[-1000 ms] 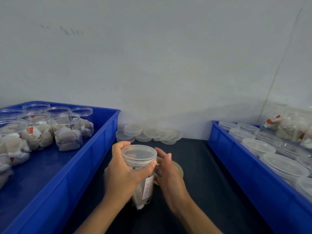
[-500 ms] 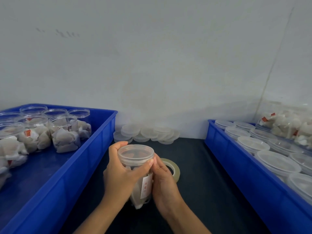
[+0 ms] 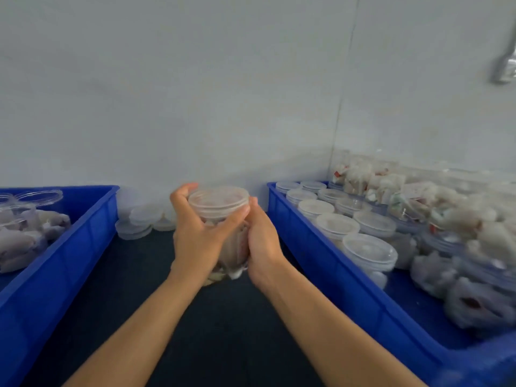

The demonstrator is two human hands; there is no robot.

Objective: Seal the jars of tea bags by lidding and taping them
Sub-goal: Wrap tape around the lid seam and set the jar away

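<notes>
The lidded jar [image 3: 220,219] of tea bags is held up between both hands, above the dark table [image 3: 195,317] and between the two blue crates. The left hand [image 3: 199,233] wraps the jar's left side, thumb curled over the far rim and fingers reaching across just under the lid [image 3: 218,198]. The right hand [image 3: 262,241] presses against the jar's right side with fingers curved round it. Right of the jar, the right crate [image 3: 335,275] holds lidded jars; left of it, the left crate [image 3: 69,261] holds open ones. Spare lids [image 3: 142,219] lie behind, against the wall.
</notes>
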